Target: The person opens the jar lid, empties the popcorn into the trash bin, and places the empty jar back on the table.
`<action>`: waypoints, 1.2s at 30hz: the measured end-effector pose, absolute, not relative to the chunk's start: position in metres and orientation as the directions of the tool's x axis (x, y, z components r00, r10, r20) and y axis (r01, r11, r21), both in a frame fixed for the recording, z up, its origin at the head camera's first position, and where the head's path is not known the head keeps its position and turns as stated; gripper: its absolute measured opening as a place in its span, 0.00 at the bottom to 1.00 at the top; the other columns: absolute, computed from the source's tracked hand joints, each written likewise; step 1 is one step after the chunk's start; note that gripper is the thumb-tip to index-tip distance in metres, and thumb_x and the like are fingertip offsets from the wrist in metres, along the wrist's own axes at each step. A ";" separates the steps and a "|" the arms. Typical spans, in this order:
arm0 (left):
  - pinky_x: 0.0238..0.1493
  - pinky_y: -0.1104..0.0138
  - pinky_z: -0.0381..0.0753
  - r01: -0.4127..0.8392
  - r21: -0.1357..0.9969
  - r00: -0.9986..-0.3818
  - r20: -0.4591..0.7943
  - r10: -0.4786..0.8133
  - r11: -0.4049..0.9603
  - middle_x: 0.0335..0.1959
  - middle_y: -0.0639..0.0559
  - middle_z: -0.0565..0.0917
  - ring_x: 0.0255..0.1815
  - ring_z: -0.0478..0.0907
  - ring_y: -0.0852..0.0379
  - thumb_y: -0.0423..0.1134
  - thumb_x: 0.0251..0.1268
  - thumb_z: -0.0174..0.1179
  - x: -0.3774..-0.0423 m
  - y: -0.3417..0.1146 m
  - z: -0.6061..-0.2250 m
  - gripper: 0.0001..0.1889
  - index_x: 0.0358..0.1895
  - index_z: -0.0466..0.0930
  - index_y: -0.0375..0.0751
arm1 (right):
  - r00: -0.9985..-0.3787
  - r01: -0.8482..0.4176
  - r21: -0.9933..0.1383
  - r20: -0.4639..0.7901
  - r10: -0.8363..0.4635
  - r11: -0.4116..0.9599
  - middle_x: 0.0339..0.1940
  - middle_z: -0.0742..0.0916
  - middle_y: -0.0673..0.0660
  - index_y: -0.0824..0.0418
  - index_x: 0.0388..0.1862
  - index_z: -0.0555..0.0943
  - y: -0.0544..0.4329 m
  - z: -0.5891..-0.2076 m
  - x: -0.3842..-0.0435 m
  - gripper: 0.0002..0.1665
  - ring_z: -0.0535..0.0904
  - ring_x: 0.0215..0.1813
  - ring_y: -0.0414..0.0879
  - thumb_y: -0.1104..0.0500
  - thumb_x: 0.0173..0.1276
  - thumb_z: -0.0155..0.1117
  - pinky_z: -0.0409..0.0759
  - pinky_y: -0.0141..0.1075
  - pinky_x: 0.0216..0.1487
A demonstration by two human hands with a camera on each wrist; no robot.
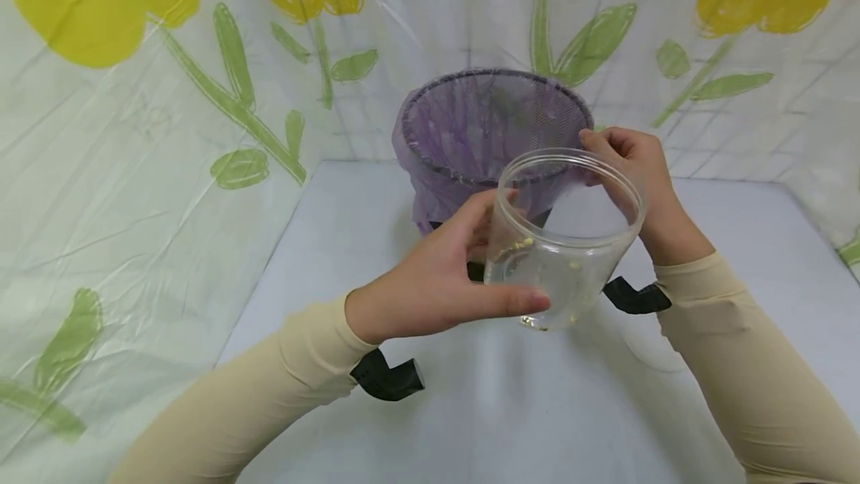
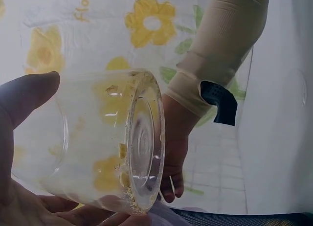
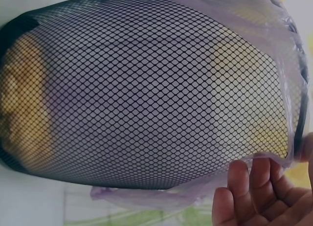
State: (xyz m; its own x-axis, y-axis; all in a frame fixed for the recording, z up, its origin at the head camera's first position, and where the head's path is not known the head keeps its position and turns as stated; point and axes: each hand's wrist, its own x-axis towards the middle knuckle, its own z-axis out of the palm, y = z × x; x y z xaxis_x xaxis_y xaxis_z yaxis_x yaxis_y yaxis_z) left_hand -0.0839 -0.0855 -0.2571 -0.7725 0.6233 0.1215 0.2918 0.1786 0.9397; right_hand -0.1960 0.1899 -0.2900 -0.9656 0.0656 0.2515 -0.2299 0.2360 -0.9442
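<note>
A clear plastic jar (image 1: 567,267) is in my left hand (image 1: 443,267), which grips it round the side with the thumb in front. The jar is open at the top and tilted, and yellowish crumbs cling near its base, as the left wrist view also shows. Behind it stands a black mesh wastebasket (image 3: 146,89) lined with a thin purple bag (image 1: 430,148) folded over the rim. My right hand (image 1: 641,170) pinches the basket's right rim and the bag, its thumb at the edge and fingers curled against the outside.
Through the mesh, something yellow-brown (image 3: 24,103) shows at the basket's bottom. A faint clear round outline lies on the white table (image 1: 416,439) near the right forearm. A flower-printed plastic sheet (image 1: 168,245) hangs behind and to the left. Black brackets (image 1: 390,379) project from both wrists.
</note>
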 end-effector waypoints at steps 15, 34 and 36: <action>0.73 0.60 0.73 0.265 0.948 -0.758 0.093 0.645 0.175 0.71 0.59 0.72 0.71 0.74 0.63 0.39 0.60 0.78 -0.088 -0.092 -0.292 0.49 0.81 0.57 0.49 | -0.959 -0.242 -0.934 0.272 0.084 0.262 0.20 0.82 0.44 0.55 0.26 0.86 0.186 -0.290 -0.195 0.19 0.79 0.26 0.37 0.51 0.78 0.64 0.83 0.27 0.32; 0.76 0.58 0.68 0.207 0.958 -0.761 0.030 0.648 0.198 0.73 0.55 0.71 0.75 0.70 0.58 0.39 0.59 0.78 -0.095 -0.100 -0.333 0.48 0.79 0.58 0.44 | -0.956 -0.243 -0.929 0.278 0.092 0.280 0.19 0.80 0.44 0.55 0.25 0.85 0.184 -0.289 -0.196 0.20 0.78 0.24 0.37 0.51 0.79 0.63 0.83 0.27 0.30; 0.76 0.57 0.69 0.192 0.960 -0.763 0.014 0.646 0.206 0.72 0.55 0.72 0.75 0.71 0.57 0.40 0.59 0.78 -0.096 -0.101 -0.335 0.47 0.79 0.58 0.45 | -0.956 -0.243 -0.929 0.278 0.092 0.281 0.19 0.80 0.44 0.56 0.25 0.85 0.184 -0.288 -0.195 0.20 0.78 0.23 0.37 0.51 0.79 0.63 0.83 0.28 0.30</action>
State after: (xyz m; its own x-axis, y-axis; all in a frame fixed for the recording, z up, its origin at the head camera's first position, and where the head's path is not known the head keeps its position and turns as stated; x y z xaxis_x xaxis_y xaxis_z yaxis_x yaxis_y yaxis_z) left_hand -0.0956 -0.1006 -0.3348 -0.7634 0.6457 0.0143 0.1922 0.2059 0.9595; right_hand -0.1953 0.1840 -0.2885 -0.9562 0.0915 0.2780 -0.2431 0.2807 -0.9285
